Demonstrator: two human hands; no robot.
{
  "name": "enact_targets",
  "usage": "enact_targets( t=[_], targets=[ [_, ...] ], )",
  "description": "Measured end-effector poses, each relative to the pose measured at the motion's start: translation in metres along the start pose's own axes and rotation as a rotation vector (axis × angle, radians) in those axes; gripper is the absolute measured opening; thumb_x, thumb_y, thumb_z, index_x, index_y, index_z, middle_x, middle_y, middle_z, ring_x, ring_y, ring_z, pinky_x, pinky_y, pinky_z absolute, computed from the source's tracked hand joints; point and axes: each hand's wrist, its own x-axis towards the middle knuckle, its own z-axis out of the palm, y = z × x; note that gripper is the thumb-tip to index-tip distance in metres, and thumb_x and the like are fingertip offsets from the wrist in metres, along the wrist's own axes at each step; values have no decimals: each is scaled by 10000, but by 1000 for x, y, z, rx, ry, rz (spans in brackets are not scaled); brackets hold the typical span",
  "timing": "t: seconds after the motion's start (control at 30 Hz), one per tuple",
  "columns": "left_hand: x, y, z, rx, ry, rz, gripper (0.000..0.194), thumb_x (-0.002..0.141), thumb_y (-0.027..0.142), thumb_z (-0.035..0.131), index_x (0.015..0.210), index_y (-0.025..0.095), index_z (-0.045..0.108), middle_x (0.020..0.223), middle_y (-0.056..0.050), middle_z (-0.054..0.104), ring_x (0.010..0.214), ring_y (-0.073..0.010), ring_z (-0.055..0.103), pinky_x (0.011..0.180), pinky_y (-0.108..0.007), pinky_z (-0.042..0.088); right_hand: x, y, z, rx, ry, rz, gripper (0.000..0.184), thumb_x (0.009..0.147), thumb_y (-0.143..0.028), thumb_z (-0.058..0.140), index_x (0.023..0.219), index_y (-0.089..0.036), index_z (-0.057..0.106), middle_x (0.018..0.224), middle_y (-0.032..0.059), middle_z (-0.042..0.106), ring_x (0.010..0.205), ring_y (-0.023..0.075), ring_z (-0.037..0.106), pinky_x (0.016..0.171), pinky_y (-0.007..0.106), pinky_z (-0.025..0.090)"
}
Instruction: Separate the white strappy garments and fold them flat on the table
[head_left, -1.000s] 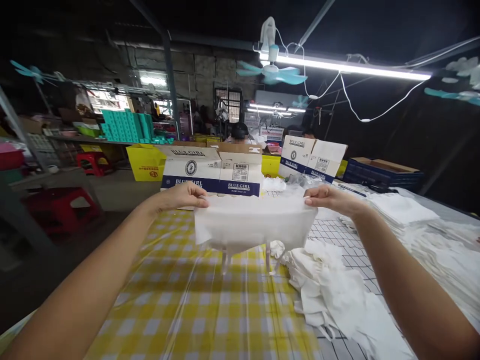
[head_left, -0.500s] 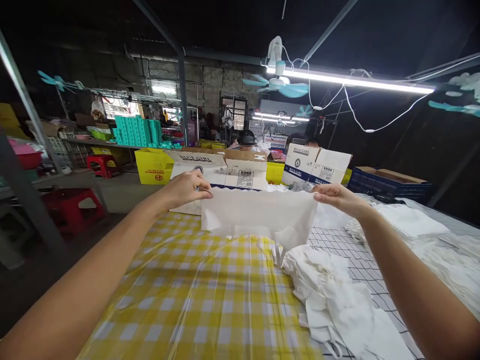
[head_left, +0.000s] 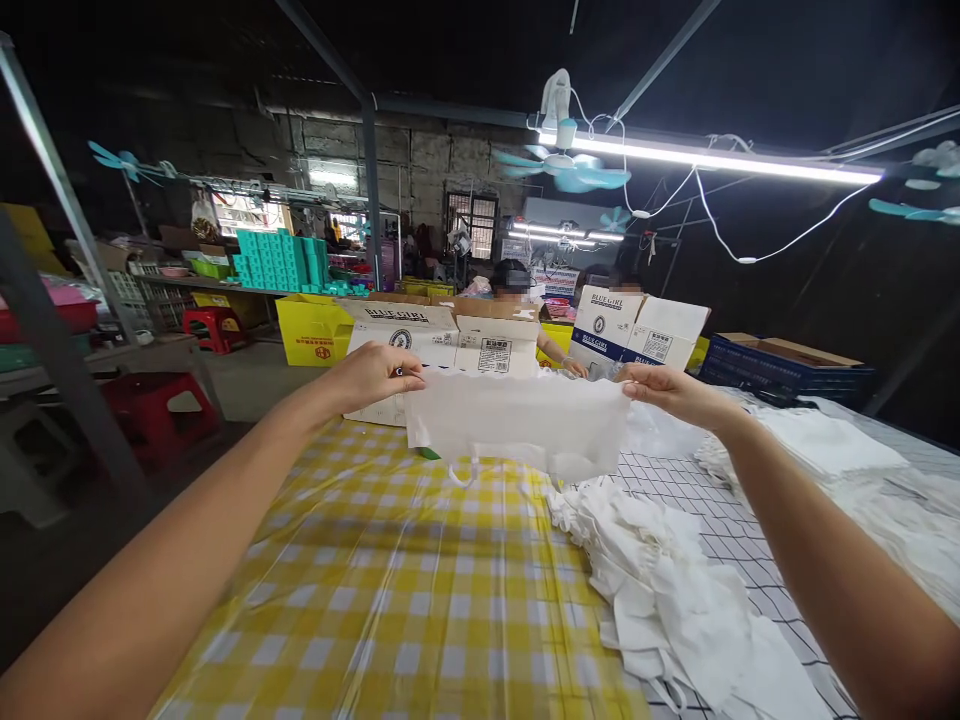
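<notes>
A white camisole-like garment (head_left: 514, 415) hangs stretched between my two hands above the table, its wavy edge on top and thin straps dangling below. My left hand (head_left: 381, 375) pinches its upper left corner between thumb and fingers. At the upper right corner my right hand (head_left: 660, 390) grips it the same way. Below and to the right lies a loose heap of similar white garments (head_left: 675, 590), with straps showing. The yellow-and-white checked tablecloth (head_left: 390, 580) spreads beneath the held garment.
Behind the garment stands an open carton (head_left: 487, 345); another white-and-blue carton (head_left: 630, 325) is to its right. Folded white garments (head_left: 832, 440) are stacked at the right. A dark blue box (head_left: 780, 365) sits farther back. A co-worker's hand (head_left: 574, 368) shows between the cartons.
Both hands have stayed on the garment's upper corners. Its lower part and straps have swung, and it hangs slightly higher. A co-worker's arm has come into sight behind the cartons.
</notes>
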Motion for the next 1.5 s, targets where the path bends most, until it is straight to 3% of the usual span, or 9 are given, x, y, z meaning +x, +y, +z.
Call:
enact_targets(
  t=[0.3,0.43,0.53,0.63,0.73,0.87,0.97,1.1,1.5],
  targets=[
    [6,-20,26,58,6,-13,286,790,411,499,834,188,673,805,-40,677,734,-178,567,639,-251,349,16,19,16,-220,10,-16,395,800,-559,502,678,-189,564,665,-2,525,615,137,441,579,258,299],
    [5,-22,43,186,20,-57,270,830,349,453,899,208,673,945,-59,678,832,-202,588,653,-262,369,26,32,36,-347,103,-63,319,801,-467,547,637,-194,565,641,7,528,582,139,437,585,271,299],
    [-15,-19,62,319,103,-53,289,865,264,391,956,212,661,1009,-73,663,905,-210,591,674,-275,405,18,36,63,-391,205,-126,240,849,-368,513,709,-190,592,777,54,568,664,164,494,638,292,354],
    [-68,-18,101,423,183,33,317,868,178,367,1031,188,638,1013,-108,657,987,-231,582,800,-330,445,-17,41,111,-456,174,-210,226,906,-265,425,792,-180,600,863,95,558,787,199,516,698,323,413],
    [-151,-20,160,465,198,137,345,848,99,368,1064,152,632,1119,-130,636,1111,-243,550,940,-376,431,-72,53,176,-571,34,-311,240,924,-155,361,872,-155,595,919,111,555,884,211,510,738,338,453],
    [-272,-7,234,465,17,207,460,793,18,369,1184,150,572,1230,-101,596,1175,-224,520,969,-344,434,-150,64,256,-615,-161,-404,213,913,-90,373,860,-138,574,895,93,554,902,191,519,756,314,479],
    [-334,12,264,417,-70,151,525,754,0,377,1225,161,543,1286,-103,557,1211,-213,492,986,-318,423,-191,63,291,-579,-249,-381,190,905,-97,398,820,-145,560,852,74,550,871,181,531,749,305,487],
    [-367,31,274,315,8,90,499,757,30,403,1217,158,548,1280,-108,562,1209,-195,497,1037,-277,366,-219,57,306,-536,-294,-360,194,899,-94,388,881,-144,575,890,86,562,914,189,541,804,329,485],
    [-358,38,263,164,2,37,535,815,46,350,1317,201,455,1251,-67,590,1162,-176,540,1027,-277,390,-225,46,303,-489,-335,-252,221,907,-107,367,963,-136,579,1006,111,576,1092,227,507,902,367,486]
  ],
)
